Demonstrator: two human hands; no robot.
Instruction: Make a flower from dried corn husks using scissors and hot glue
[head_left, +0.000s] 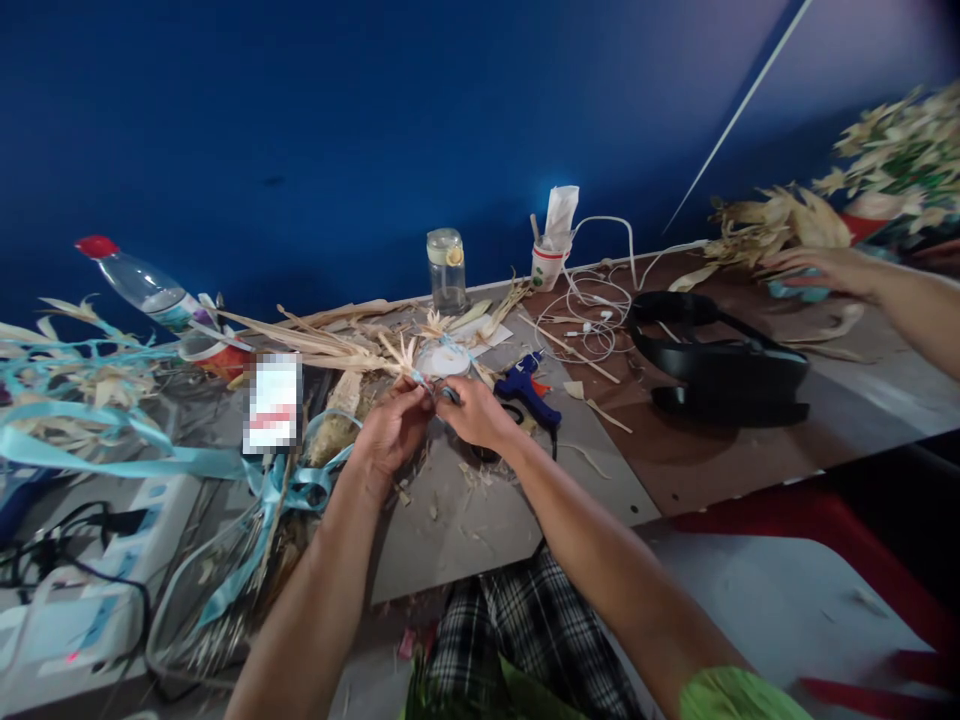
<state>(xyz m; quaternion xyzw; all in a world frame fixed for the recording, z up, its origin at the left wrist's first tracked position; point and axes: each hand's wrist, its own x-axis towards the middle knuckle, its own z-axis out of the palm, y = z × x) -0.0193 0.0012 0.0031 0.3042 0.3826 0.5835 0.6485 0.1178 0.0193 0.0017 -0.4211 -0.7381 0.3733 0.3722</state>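
Above the grey board, my left hand (pixel 394 425) pinches the base of a dried corn-husk flower (pixel 405 358), with a bit of light blue at its stem. My right hand (pixel 474 412) is closed close beside it, its fingers around a small dark object (pixel 450 394) that I cannot make out. The two hands nearly touch at the fingertips. Just beyond them lies a white round roll (pixel 444 358). To the right of my right hand rests a blue glue gun (pixel 529 388). Husk scraps (pixel 476 480) are scattered below my hands.
Left are a phone (pixel 272 402), light blue ribbon (pixel 142 455), a power strip (pixel 142 560) and a tilted bottle (pixel 146 285). Behind stand a clear bottle (pixel 447 272) and paper cup (pixel 550 262). Right lie earphones (pixel 600 320), a black headset (pixel 724 365) and another person's hand (pixel 825 270).
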